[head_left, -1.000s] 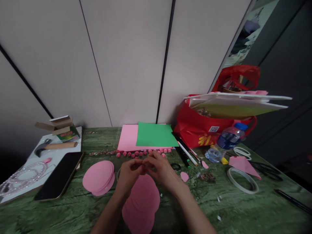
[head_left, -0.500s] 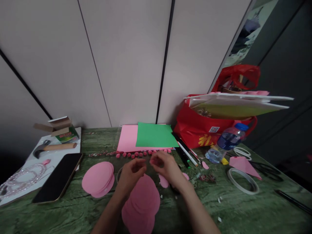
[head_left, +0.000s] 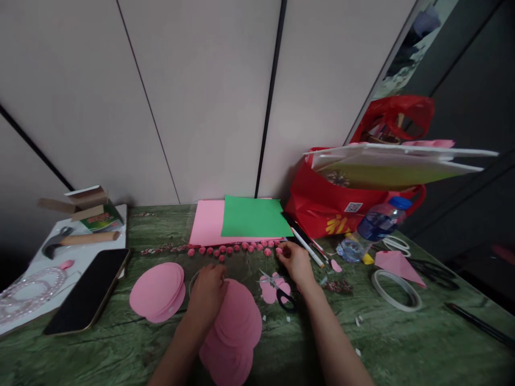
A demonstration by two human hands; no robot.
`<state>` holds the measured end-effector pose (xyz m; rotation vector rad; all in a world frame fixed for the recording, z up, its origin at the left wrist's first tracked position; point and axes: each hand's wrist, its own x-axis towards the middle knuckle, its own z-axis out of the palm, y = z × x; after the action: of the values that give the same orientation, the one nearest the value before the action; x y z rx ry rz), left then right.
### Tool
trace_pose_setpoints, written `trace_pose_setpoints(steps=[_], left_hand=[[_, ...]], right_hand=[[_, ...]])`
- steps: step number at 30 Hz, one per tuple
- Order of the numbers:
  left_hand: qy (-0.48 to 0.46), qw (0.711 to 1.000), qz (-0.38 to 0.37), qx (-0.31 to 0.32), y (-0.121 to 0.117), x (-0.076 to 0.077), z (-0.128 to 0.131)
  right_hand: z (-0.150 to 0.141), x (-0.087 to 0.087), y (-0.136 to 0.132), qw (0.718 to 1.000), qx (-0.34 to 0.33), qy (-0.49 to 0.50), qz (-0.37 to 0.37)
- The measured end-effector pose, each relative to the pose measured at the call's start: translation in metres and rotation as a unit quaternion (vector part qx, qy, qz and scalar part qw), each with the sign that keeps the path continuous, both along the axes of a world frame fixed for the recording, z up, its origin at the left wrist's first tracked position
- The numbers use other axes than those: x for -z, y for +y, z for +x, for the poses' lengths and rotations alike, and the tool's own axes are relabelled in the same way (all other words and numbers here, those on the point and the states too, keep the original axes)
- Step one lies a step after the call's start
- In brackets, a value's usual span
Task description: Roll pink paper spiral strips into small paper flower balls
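My right hand (head_left: 298, 264) reaches to the right end of a row of small deep-pink balls (head_left: 229, 250), its thumb and index finger closed around one small pink ball (head_left: 279, 250). My left hand (head_left: 208, 292) rests lower, by the upper left edge of a stack of pink paper circles (head_left: 237, 316), fingers curled inward; whatever may be inside them is hidden. A tape ring (head_left: 193, 282) is partly covered by that hand. Small scissors (head_left: 282, 297) lie between the hands on pink petal-shaped pieces (head_left: 269, 292).
Another pile of pink circles (head_left: 156, 289) lies left, beside a phone (head_left: 90, 292) and a hammer (head_left: 84, 239). Green paper (head_left: 255, 217) overlaps pink sheets behind the balls. To the right are a red bag (head_left: 322, 206), a water bottle (head_left: 374, 228) and a tape roll (head_left: 396, 290).
My hands have moved apart. The right one went up and right to the row's end; the left came down toward the circles. The scissors and petal pieces are now uncovered.
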<state>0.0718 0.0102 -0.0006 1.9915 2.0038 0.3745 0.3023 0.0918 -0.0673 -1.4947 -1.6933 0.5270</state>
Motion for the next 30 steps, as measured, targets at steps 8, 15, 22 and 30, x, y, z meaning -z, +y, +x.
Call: trace_pose_setpoints(steps=[8,15,22,30], left_hand=[[0.038,0.998,-0.043,-0.006,0.002,-0.002,-0.004],[0.035,0.997,-0.074,0.005,0.003,-0.004,-0.012],[0.044,0.994,-0.095,0.021,-0.001,-0.014,-0.016],[0.027,0.996,-0.085,0.008,-0.001,-0.017,-0.012]], right_hand=[[-0.005,0.009,0.005,0.999,0.015,-0.007,-0.029],[-0.002,0.010,0.005,0.998,0.016,0.011,-0.053],[-0.003,0.011,0.006,0.998,0.017,0.025,-0.063],[-0.005,0.007,0.002,0.998,0.013,0.023,-0.052]])
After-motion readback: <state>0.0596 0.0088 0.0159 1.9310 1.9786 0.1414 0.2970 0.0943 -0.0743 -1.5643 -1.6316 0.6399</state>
